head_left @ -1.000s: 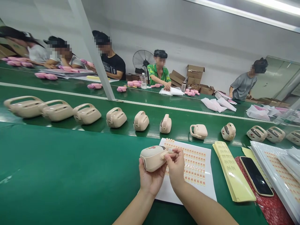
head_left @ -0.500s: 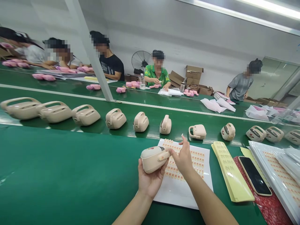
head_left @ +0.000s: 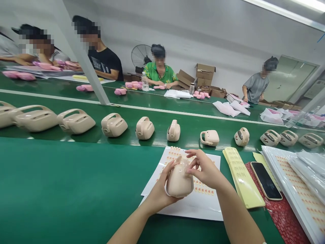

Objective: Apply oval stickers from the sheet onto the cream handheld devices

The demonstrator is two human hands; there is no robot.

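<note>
My left hand [head_left: 158, 195] cups a beige plastic device [head_left: 179, 181] with a carrying handle, its plain rounded base turned toward me. Thumb and fingers of my right hand [head_left: 203, 167] come together at the round joint on the side of the handle. Whether anything small is between those fingertips I cannot make out. Under both hands lies a white sheet of small orange stickers [head_left: 204, 191], partly covered by the device.
Similar beige devices [head_left: 114, 125] stand in a row on the green belt beyond. To the right are folded yellow label sheets [head_left: 243, 179], a phone [head_left: 266, 180] on red wrap, and stacked sticker sheets [head_left: 291, 173]. Several co-workers sit or stand across the line with pink items [head_left: 120, 91].
The device has been turned so its base faces me and its handle points away. My right fingers have moved from the handle's end to its side joint. The view has shifted slightly right.
</note>
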